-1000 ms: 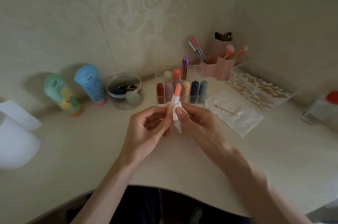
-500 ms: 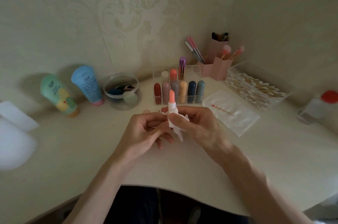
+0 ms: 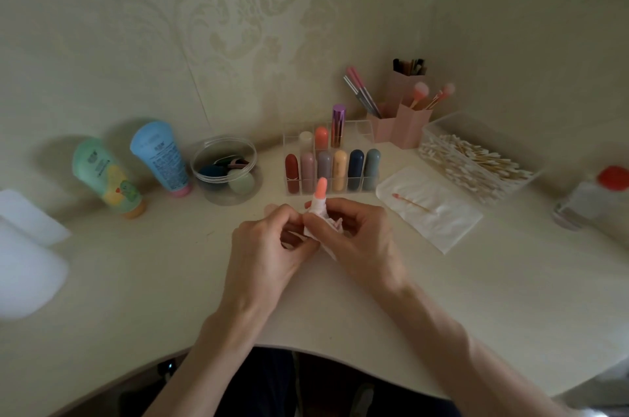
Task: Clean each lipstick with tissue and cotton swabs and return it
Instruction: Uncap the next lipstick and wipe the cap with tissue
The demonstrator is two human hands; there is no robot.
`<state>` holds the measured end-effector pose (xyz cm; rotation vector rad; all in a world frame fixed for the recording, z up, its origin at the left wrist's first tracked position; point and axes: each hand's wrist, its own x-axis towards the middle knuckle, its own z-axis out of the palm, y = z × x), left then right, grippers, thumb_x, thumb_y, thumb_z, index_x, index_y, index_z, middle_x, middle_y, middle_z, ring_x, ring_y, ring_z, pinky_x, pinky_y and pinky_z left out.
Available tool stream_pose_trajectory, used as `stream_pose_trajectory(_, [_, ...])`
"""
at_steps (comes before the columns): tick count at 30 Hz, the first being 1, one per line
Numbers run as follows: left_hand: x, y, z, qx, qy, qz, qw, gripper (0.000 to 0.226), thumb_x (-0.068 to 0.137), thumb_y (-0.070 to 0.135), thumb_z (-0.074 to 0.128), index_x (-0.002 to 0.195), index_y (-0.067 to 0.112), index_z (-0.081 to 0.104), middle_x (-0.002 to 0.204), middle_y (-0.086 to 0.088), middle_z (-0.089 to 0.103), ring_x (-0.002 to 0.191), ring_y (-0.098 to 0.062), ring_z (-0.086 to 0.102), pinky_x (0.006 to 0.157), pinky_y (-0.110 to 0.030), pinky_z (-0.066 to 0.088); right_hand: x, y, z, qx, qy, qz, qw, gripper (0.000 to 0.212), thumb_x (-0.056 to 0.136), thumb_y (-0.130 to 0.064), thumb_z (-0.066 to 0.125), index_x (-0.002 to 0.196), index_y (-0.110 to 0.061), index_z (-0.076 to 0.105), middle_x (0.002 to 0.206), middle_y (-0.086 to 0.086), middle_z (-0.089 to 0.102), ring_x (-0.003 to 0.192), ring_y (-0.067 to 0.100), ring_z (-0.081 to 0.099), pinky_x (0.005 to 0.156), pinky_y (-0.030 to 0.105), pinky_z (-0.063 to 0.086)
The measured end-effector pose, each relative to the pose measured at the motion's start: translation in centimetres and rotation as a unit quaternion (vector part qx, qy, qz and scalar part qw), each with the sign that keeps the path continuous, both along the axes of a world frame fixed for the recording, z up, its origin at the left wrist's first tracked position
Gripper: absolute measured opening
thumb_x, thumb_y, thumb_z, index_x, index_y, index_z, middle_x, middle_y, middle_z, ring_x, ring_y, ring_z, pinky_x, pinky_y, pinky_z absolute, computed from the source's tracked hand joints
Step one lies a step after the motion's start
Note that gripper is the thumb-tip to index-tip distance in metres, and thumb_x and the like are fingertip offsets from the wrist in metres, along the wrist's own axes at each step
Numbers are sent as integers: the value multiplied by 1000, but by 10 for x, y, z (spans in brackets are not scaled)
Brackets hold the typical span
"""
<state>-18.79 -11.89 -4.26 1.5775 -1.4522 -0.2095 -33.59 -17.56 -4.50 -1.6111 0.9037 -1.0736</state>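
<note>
The worktop's (image 3: 170, 280) curved edge lies nearest, with both forearms reaching in over it. The hands meet above its middle. The left hand (image 3: 269, 250) has its fingers curled in, pinching the lower end of a white tissue (image 3: 318, 212). The right hand (image 3: 360, 239) pinches the same tissue between thumb and curled fingers, just under the lipstick (image 3: 320, 188). The lipstick stands upright between the two hands. Its coral tip sticks out of the wrap, and its base is hidden by tissue and fingers.

Just beyond stands a clear rack (image 3: 360, 130) with a front row of six lipsticks (image 3: 332, 170) and three more behind. Right of the hands a flat sheet (image 3: 439, 222) lies on the worktop, with a pink-tipped swab (image 3: 413, 204) on it. Behind the sheet is a clear box (image 3: 442, 124) full of swabs. Left of the rack sits a round jar (image 3: 223, 141) holding sponges, then a blue tube (image 3: 161, 158) and a green tube (image 3: 105, 178), both leaning toward the wall. Pink holders (image 3: 408, 127) with brushes stand at the back, by the wall. A blurred bottle (image 3: 592, 198) with a red cap is at the far right.
</note>
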Motion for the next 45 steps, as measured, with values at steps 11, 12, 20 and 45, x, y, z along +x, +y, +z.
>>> stream_pose_trajectory(11, [0,-6,15,76,384,-99,915,21,87,6,75,108,4,74,94,-11,80,80,-27,78,64,-29,61,-7,-1,11,127,-122,59,983,30,104,-21,63,125,-1,73,115,23,76,113,41,72,101,53,57])
stream_pose_trajectory(12, [0,-5,17,83,412,-100,902,24,86,11,75,108,4,74,94,-13,80,78,-26,78,64,-27,61,-7,-2,11,131,-123,69,981,32,105,-23,62,126,-2,72,118,23,75,116,43,70,105,58,53])
stream_pose_trajectory(20, [9,-7,19,178,453,-146,861,36,89,31,73,117,8,77,108,-16,78,104,-31,76,88,-32,60,-7,-1,12,121,-120,104,980,30,106,-19,60,123,3,71,117,24,74,116,43,69,106,63,51])
stream_pose_trajectory(45, [-5,-4,19,33,417,-57,907,16,76,7,83,86,1,73,87,-13,80,77,-25,78,71,-23,60,-2,1,12,91,-113,76,986,32,107,-22,59,116,5,74,114,21,76,110,40,72,101,52,56])
